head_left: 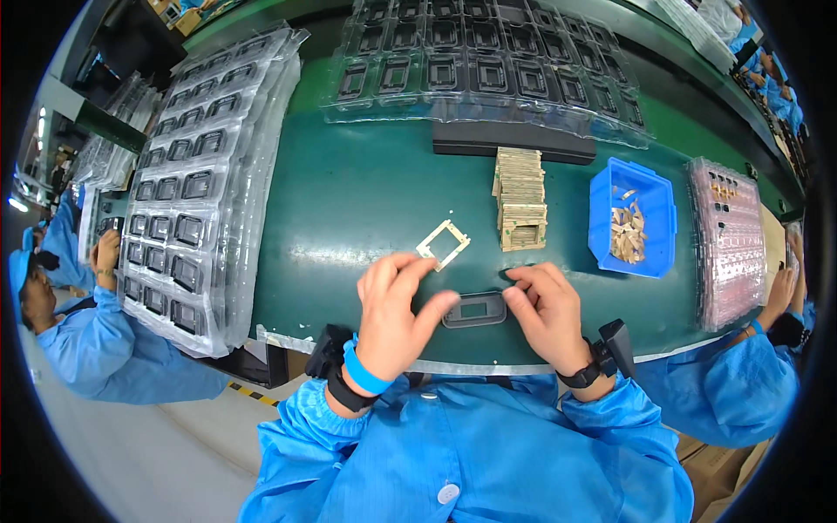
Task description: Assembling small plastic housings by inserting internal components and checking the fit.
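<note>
both hands, left hand point(394, 309) and right hand point(547, 314), pinching small dark frame point(474, 309) flat on green table point(349, 200), probably for steadiness; thin beige frame point(443, 244) near.

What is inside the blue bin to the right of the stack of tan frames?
The blue bin holds a loose pile of small tan strips, gathered toward its right side, with bare blue floor beside them. Whatever lies under that pile is covered and cannot be seen.
</note>
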Available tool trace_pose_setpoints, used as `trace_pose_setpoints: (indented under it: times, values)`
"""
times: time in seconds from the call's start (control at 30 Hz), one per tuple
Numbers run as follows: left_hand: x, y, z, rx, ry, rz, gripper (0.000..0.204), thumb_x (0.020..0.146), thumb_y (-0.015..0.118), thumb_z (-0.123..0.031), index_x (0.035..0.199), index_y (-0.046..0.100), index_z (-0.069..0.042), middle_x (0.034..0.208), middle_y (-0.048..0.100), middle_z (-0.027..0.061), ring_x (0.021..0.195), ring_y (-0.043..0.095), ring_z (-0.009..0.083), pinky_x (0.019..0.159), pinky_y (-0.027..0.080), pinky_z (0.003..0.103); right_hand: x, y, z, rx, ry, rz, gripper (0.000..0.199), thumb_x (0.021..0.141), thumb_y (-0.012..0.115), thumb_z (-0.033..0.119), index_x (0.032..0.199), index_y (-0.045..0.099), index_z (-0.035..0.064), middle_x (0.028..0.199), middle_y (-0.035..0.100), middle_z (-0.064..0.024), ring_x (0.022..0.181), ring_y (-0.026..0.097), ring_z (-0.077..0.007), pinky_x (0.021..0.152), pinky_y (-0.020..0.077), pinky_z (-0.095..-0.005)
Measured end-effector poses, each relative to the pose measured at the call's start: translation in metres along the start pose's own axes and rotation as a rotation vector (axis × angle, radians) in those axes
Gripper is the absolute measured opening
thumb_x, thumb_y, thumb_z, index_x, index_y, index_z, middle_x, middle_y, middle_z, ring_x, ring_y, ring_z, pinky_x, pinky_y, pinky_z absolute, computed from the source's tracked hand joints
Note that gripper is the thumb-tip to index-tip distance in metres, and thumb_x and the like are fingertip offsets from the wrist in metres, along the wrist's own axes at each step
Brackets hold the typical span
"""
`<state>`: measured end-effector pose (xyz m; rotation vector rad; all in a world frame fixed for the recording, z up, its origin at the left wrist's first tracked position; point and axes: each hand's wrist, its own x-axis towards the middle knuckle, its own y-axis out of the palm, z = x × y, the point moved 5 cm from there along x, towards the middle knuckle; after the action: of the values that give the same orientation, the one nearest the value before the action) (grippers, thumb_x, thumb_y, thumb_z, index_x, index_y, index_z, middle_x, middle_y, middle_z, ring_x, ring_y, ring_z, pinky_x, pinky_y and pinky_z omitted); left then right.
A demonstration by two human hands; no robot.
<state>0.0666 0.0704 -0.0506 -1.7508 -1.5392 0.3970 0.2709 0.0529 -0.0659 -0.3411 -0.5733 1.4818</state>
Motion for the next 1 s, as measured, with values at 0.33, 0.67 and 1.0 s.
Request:
trace_pose_setpoints:
  times: [0.33, 0.67, 1.0]
  values:
    - [0.037, 0.013, 0.011, 0.267, -0.049, -0.087, 0.031, 0.071, 0.08, -0.012, 0.095, 0.062, -0.002, 0.095, 0.056, 0.0111, 0.092, 0.055, 0.0316, 0.079, 0.043, 0.041, 0.003, -0.003, -0.007, 0.142, 0.003, -0.048, 0.013, 0.086, 0.067, 0.003, 0.099, 0.067, -0.0001, 0.077, 0.053, -0.0024, 0.06, 0.049, -0.0077, 0.052, 0.0386, -0.022]
    - [0.006, 0.021, -0.015, -0.908, -0.456, 0.079, 0.031, 0.085, 0.069, 0.002, 0.11, 0.051, 0.002, 0.085, 0.068, 0.01, 0.076, 0.066, 0.0133, 0.067, 0.055, 0.025, 0.007, 0.004, 0.015, 0.631, 0.336, 0.311, 0.019, 0.094, 0.064, 0.018, 0.103, 0.062, 0.0012, 0.073, 0.06, -0.0005, 0.062, 0.057, -0.0048, 0.052, 0.0437, -0.0218]
    - [-0.007, 0.028, -0.032, -0.857, -0.405, 0.273, 0.017, 0.095, 0.058, -0.006, 0.1, 0.069, 0.006, 0.086, 0.072, 0.0114, 0.076, 0.068, 0.0153, 0.07, 0.055, 0.027, 0.012, -0.032, 0.031, 0.19, 0.085, 0.153, 0.013, 0.089, 0.067, 0.011, 0.097, 0.059, 0.0041, 0.085, 0.056, -0.0032, 0.068, 0.054, -0.0091, 0.059, 0.0448, -0.0239]
